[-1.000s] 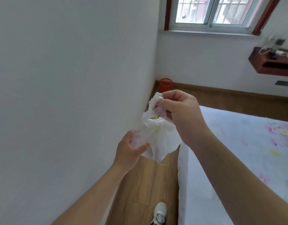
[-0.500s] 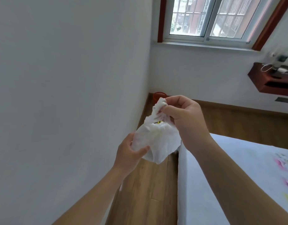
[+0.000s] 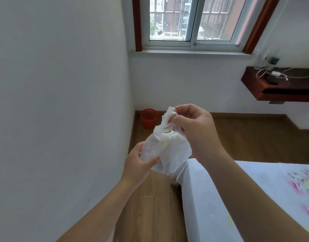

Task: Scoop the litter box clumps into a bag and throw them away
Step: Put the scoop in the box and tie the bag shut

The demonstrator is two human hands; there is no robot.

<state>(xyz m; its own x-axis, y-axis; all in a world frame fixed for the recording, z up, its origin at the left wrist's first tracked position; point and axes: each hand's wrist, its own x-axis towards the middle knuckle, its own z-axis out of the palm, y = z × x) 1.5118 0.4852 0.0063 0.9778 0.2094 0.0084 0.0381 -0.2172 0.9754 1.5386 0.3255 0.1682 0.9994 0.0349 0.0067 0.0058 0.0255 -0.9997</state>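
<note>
A small white plastic bag, bunched and partly filled, hangs in front of me at chest height. My right hand pinches its gathered neck at the top. My left hand grips the bag's lower left side. Something yellow shows faintly through the plastic near the neck. A small red waste bin stands on the floor in the far corner, beyond the bag. No litter box or scoop is in view.
A white wall runs close along my left. A bed with a floral sheet fills the right. Between them lies a narrow strip of wooden floor. A window and a dark wall shelf with cables are at the far end.
My view has tilted up and moved forward along the aisle, so the red bin now shows clear of the bag. Both hands keep the same hold on the bag.
</note>
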